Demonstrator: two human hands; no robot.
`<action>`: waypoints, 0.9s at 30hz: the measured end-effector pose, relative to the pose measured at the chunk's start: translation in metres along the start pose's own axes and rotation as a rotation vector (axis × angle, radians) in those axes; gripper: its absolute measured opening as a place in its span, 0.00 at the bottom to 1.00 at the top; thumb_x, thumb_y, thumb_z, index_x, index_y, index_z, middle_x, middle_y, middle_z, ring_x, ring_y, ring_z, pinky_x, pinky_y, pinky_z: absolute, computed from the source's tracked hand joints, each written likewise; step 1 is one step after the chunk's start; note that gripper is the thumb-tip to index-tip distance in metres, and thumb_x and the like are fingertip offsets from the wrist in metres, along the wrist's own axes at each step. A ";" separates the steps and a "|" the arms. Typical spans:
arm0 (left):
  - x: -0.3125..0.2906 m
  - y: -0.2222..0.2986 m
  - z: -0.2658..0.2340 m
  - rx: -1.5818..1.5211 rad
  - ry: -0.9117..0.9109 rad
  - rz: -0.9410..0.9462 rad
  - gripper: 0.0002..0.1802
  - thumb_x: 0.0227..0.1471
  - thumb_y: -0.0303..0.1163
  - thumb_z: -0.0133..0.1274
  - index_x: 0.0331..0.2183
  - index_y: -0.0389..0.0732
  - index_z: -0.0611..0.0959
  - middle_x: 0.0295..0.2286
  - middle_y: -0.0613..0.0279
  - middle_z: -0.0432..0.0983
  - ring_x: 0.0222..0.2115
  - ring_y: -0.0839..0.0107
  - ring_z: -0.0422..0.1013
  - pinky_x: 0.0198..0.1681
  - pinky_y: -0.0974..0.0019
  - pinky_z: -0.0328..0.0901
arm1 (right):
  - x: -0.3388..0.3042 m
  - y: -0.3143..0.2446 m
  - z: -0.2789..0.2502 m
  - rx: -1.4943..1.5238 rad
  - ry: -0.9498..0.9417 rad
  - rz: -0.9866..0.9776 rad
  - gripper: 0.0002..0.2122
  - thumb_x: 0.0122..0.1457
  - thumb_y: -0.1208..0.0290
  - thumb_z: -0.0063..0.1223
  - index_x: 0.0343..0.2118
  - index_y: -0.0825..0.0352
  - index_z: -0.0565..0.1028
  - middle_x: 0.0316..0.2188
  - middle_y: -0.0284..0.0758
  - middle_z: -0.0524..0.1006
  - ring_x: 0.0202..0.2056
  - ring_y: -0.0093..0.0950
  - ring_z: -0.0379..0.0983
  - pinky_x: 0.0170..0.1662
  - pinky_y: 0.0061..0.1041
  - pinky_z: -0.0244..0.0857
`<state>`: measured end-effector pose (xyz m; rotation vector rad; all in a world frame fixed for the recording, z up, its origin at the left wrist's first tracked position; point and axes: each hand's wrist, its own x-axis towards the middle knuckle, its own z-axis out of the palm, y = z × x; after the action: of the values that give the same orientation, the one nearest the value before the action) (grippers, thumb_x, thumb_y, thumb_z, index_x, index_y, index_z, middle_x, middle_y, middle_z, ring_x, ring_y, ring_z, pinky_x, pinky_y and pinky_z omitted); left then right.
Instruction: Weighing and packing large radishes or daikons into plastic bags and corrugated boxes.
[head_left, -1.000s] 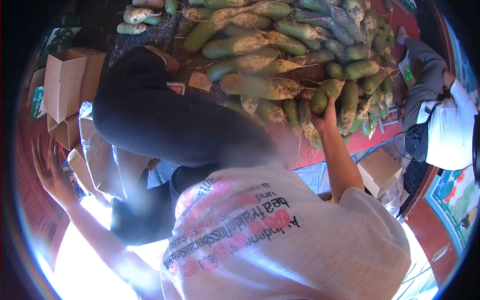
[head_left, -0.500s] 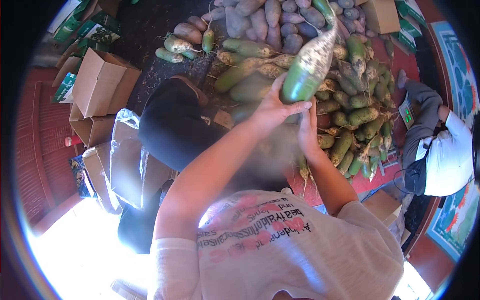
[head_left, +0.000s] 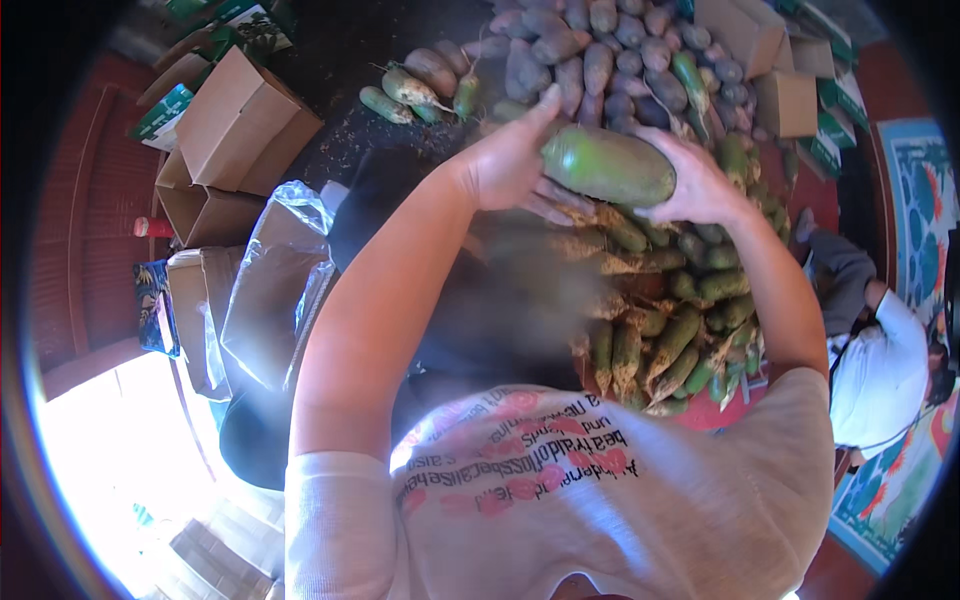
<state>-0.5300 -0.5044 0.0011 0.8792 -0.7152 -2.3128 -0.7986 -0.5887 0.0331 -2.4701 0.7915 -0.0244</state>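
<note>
A large green radish [head_left: 610, 168] lies sideways in the air over the heap, its blunt end toward the right. My right hand [head_left: 692, 180] wraps that blunt end, fingers curved round it. Close to the radish's other end is my left hand [head_left: 512, 165], its thumb and fingers spread apart, with a small gap between palm and radish. Below and to the right, many green radishes [head_left: 725, 287] with dirty, pale root tips are heaped on a red surface. Beyond them rises a pile of purplish roots [head_left: 597, 68].
Several green radishes [head_left: 408, 88] lie apart on the dark floor at the far left. Open cardboard boxes [head_left: 235, 120] and a plastic-lined box [head_left: 275, 290] stand at left. More cartons [head_left: 785, 103] are at far right. Another person [head_left: 885, 365] in a white top is at right.
The radish has swung from upright, thin end up, to lying sideways. My right hand has moved to its right end; my left hand has opened and shifted left. The view has also shifted.
</note>
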 end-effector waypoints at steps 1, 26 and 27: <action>-0.004 0.006 -0.008 0.036 0.144 0.116 0.51 0.54 0.76 0.34 0.60 0.42 0.68 0.48 0.53 0.77 0.44 0.58 0.77 0.41 0.56 0.75 | 0.005 -0.004 -0.001 0.150 -0.056 0.070 0.44 0.39 0.66 0.73 0.62 0.65 0.61 0.56 0.42 0.71 0.56 0.37 0.69 0.59 0.36 0.63; -0.406 0.015 -0.186 -0.098 1.312 0.670 0.37 0.60 0.62 0.44 0.47 0.34 0.78 0.42 0.52 0.76 0.40 0.59 0.76 0.42 0.53 0.74 | 0.368 -0.380 0.015 0.339 -0.632 -0.152 0.42 0.51 0.67 0.65 0.67 0.65 0.53 0.59 0.39 0.67 0.58 0.30 0.66 0.60 0.30 0.62; -0.426 -0.004 -0.203 -0.209 1.242 0.751 0.38 0.61 0.63 0.42 0.47 0.34 0.78 0.43 0.51 0.76 0.43 0.58 0.76 0.44 0.52 0.74 | 0.347 -0.455 0.043 0.238 -0.447 -0.061 0.26 0.57 0.69 0.60 0.57 0.69 0.65 0.47 0.40 0.73 0.48 0.31 0.72 0.51 0.29 0.68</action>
<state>-0.1181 -0.2784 0.0449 1.3761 -0.1563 -0.8614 -0.2614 -0.4463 0.1754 -2.1567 0.4875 0.3768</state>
